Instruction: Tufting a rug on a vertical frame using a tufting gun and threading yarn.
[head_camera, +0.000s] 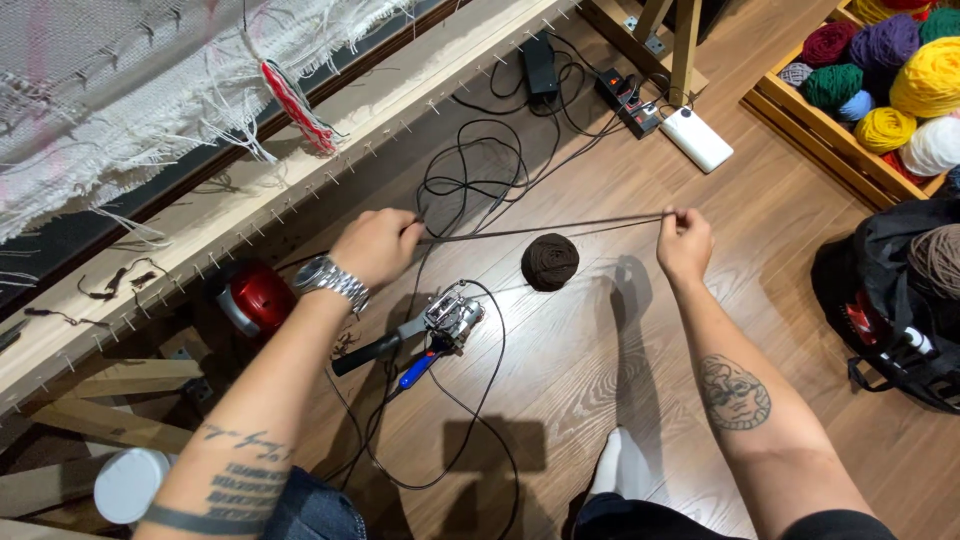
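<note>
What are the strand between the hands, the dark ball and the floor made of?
Strand: looks like dark brown yarn, matte, pulled taut between left hand and right hand. Ball: same wound yarn, fuzzy, probably wool or acrylic. Floor: wood-grain planks with slight sheen, maybe laminate.

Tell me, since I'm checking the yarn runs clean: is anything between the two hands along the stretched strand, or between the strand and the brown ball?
Nothing visible blocks it. The strand runs taut from the left hand to the right hand, above the floor. The brown ball lies just beneath it, with the tufting gun and black cables off to the side.
</note>
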